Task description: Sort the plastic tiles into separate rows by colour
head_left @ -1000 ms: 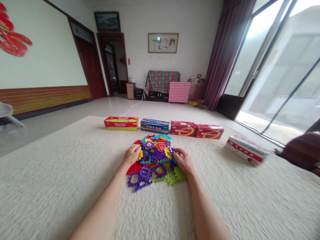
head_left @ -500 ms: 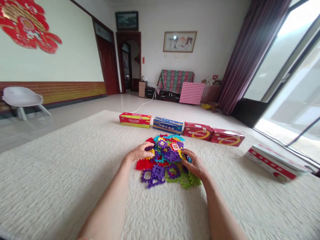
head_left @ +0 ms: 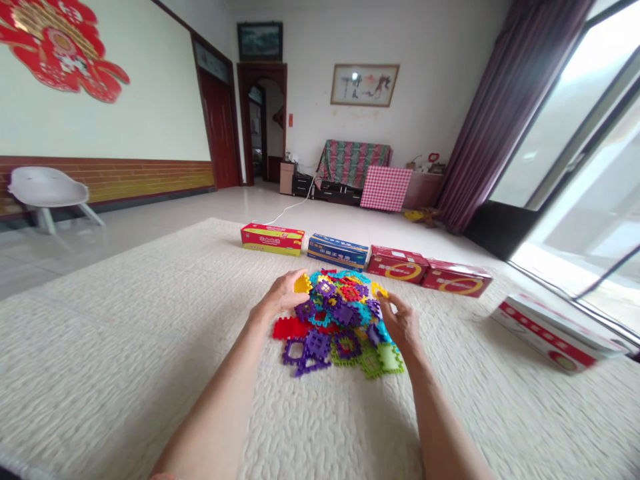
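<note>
A heap of plastic interlocking tiles [head_left: 345,312] in purple, red, blue and green lies on the cream quilted mat [head_left: 150,320]. At its left edge, my left hand [head_left: 281,295] pinches a yellow interlocking tile [head_left: 302,284] between thumb and fingers. On the right side of the heap, my right hand [head_left: 400,320] is closed on another yellow interlocking tile [head_left: 379,291], raised a little above the pile. Flat purple tiles [head_left: 306,350] and green tiles [head_left: 383,360] spread along the near side, with red tiles [head_left: 290,327] at the left.
Beyond the heap stand a red-and-yellow box [head_left: 273,240], a blue box [head_left: 337,253] and two red boxes [head_left: 397,265]. To the right sits a white-and-red box [head_left: 555,333]. A white chair [head_left: 47,190] is at the far left.
Both hands have lifted yellow tiles up from the heap's sides. My right hand has shifted slightly outward, uncovering light green and blue pieces. The view has turned slightly.
</note>
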Demonstrator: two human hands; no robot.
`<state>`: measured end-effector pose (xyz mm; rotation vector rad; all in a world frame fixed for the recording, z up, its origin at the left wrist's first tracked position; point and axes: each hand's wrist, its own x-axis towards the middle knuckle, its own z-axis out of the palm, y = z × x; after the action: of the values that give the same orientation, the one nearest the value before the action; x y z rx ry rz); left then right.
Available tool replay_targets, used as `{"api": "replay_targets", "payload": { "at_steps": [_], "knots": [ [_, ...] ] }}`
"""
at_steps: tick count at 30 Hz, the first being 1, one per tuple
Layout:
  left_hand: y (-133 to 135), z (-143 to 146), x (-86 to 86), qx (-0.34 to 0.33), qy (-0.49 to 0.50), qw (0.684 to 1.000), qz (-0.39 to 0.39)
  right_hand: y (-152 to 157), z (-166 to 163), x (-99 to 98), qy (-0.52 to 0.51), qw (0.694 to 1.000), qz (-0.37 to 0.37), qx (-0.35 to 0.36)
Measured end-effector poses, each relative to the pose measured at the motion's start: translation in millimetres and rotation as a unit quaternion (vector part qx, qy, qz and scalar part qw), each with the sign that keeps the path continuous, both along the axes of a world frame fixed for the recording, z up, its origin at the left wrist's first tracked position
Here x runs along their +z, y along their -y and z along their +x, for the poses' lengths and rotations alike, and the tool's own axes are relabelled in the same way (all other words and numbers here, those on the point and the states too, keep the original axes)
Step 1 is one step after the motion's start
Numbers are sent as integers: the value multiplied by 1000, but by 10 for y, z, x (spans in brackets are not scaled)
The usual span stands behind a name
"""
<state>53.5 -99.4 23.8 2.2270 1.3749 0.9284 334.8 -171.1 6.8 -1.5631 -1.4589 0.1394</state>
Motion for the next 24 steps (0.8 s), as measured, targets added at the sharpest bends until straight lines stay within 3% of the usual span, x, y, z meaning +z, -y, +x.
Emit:
{"api": "replay_targets", "payload": {
  "at_steps": [3,6,10,16,21,24],
  "knots": [
    [135,261,140,-17,32,999,34,-17,-103,89,-110,994,1,22],
    [277,576,147,-69,40,994,74,-45,-252,109,-209,975,-18,76],
    [377,834,42,-104,18,987,119,-31,-401,99,-221,963,-61,141],
    [369,870,-47,-88,5,987,134,-1,-506,83,-237,951,-65,187],
    [375,906,-49,-116,19,978,169,-71,-475,28,-224,963,-45,145],
    [334,853,-23,-121,28,976,181,-85,-282,38,-256,963,-40,76]
  ]
}}
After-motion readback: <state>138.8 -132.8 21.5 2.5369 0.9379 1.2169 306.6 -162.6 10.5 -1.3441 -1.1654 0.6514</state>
